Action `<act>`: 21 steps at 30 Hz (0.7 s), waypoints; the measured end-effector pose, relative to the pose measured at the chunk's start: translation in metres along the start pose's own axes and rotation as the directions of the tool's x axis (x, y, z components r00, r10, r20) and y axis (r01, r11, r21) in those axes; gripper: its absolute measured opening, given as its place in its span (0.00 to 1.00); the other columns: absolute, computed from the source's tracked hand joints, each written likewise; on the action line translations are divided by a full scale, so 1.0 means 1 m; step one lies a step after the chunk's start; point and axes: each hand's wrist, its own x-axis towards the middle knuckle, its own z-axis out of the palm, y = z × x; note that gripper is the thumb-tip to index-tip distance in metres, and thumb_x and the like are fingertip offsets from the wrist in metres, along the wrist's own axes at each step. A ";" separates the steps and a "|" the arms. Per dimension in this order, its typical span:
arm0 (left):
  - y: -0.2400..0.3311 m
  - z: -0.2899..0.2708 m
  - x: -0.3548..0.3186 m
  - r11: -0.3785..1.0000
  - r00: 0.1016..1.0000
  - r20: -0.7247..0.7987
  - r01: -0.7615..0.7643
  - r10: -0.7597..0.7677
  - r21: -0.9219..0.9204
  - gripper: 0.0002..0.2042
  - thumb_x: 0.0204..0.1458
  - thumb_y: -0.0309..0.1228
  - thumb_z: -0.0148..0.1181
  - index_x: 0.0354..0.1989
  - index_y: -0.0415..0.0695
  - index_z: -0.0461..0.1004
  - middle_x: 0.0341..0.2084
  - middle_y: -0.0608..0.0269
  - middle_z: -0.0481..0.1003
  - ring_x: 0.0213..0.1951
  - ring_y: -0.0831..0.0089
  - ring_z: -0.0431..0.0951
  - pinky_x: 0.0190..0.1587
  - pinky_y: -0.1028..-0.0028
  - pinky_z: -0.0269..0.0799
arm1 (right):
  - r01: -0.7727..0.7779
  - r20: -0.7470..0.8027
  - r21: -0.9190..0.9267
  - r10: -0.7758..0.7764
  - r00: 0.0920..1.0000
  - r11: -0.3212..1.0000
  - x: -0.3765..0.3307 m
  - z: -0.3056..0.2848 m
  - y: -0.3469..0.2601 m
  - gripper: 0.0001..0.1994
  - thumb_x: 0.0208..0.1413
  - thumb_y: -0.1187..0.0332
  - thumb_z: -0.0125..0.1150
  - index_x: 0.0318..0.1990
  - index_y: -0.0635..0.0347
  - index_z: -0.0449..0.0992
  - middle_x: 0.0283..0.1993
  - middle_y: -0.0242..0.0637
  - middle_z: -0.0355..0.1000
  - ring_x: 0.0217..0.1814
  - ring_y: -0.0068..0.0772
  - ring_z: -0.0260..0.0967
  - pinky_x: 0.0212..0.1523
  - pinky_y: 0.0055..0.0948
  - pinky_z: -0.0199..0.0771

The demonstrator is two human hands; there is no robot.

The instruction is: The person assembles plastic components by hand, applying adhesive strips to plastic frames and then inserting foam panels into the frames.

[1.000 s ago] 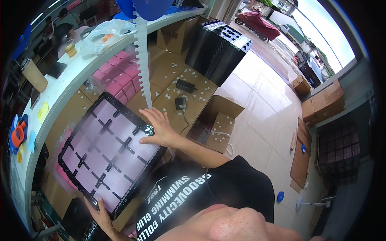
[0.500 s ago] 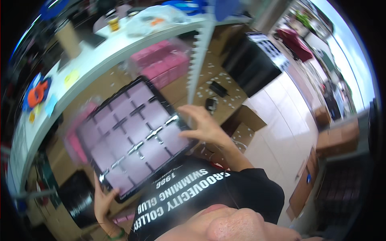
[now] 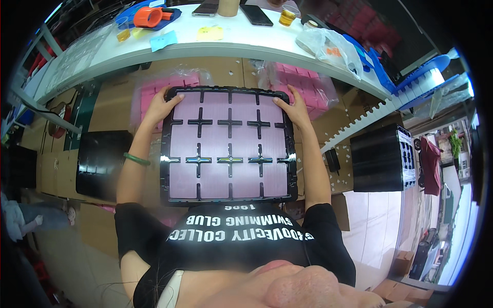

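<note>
A black plastic tray [image 3: 165, 187] is held level in front of my shirt, seen from above. Its compartments, split by cross-shaped black ridges, hold rows of flat, pale lilac rectangular pieces [image 3: 214, 139] with a brushed sheen. My left hand [image 3: 162, 107] is closed on the far left corner, thumb over the rim and fingers mostly hidden beneath. At the far right corner my right hand [image 3: 296, 109] grips in the same way. A green bangle [image 3: 136, 158] circles my left wrist.
Ahead runs a white table [image 3: 177, 52] with phones [image 3: 257, 16], a cup of yellow liquid [image 3: 288, 16] and a plastic bag [image 3: 334, 43]. Below it lie bagged pink blocks [image 3: 300, 84] on cardboard. Black stacks [image 3: 104, 164] flank the tray, and a notched white post [image 3: 359, 121] slants at right.
The tray has gone from slanting in the view to square before me. My hands have shifted from its near left corner and right side to the two far corners. The head view has turned.
</note>
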 end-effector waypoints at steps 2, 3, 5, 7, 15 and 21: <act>0.015 0.001 -0.007 0.999 0.997 0.068 -0.020 0.018 0.028 0.40 0.43 0.45 0.75 0.60 0.31 0.66 0.49 0.47 0.75 0.52 0.62 0.76 0.56 0.67 0.70 | 0.109 0.126 0.152 -0.128 0.984 0.982 -0.002 0.003 0.008 0.48 0.41 0.55 0.78 0.68 0.66 0.60 0.59 0.52 0.70 0.58 0.40 0.71 0.59 0.33 0.70; 0.022 0.001 -0.010 0.998 0.987 0.145 -0.068 0.066 0.009 0.41 0.42 0.46 0.75 0.61 0.31 0.65 0.50 0.46 0.75 0.53 0.62 0.76 0.57 0.67 0.70 | 0.096 0.144 0.190 -0.124 0.982 0.977 -0.005 0.002 0.008 0.48 0.41 0.58 0.79 0.68 0.68 0.58 0.58 0.50 0.71 0.56 0.39 0.72 0.57 0.34 0.71; 0.032 -0.008 -0.016 0.999 0.964 0.265 -0.035 0.039 -0.020 0.47 0.40 0.48 0.75 0.64 0.31 0.62 0.54 0.41 0.73 0.57 0.60 0.74 0.59 0.67 0.68 | 0.031 0.131 0.232 -0.063 0.989 0.972 -0.010 0.000 -0.004 0.48 0.41 0.60 0.79 0.68 0.68 0.57 0.58 0.49 0.71 0.56 0.38 0.72 0.58 0.33 0.71; 0.009 -0.006 0.004 0.998 0.990 0.134 -0.042 0.035 0.047 0.46 0.40 0.47 0.76 0.64 0.31 0.63 0.54 0.41 0.73 0.57 0.59 0.74 0.59 0.67 0.68 | -0.065 0.095 0.309 0.037 0.995 0.949 -0.016 0.002 -0.021 0.47 0.43 0.64 0.78 0.69 0.67 0.56 0.59 0.50 0.69 0.55 0.36 0.72 0.57 0.31 0.72; 0.010 -0.003 0.012 0.994 0.993 0.117 -0.045 0.034 0.096 0.40 0.45 0.48 0.72 0.63 0.35 0.66 0.58 0.43 0.70 0.60 0.57 0.71 0.63 0.66 0.63 | -0.102 0.164 0.297 0.054 0.985 0.949 -0.005 -0.010 -0.029 0.48 0.41 0.70 0.79 0.70 0.63 0.55 0.57 0.50 0.71 0.55 0.35 0.72 0.56 0.30 0.73; 0.029 -0.001 -0.005 0.927 0.963 0.226 -0.211 0.144 0.309 0.46 0.43 0.48 0.73 0.67 0.35 0.60 0.64 0.40 0.64 0.65 0.53 0.65 0.66 0.63 0.60 | 0.034 0.159 0.303 -0.086 0.984 0.952 -0.002 -0.003 -0.010 0.47 0.41 0.70 0.78 0.69 0.65 0.56 0.54 0.50 0.73 0.46 0.35 0.77 0.48 0.30 0.79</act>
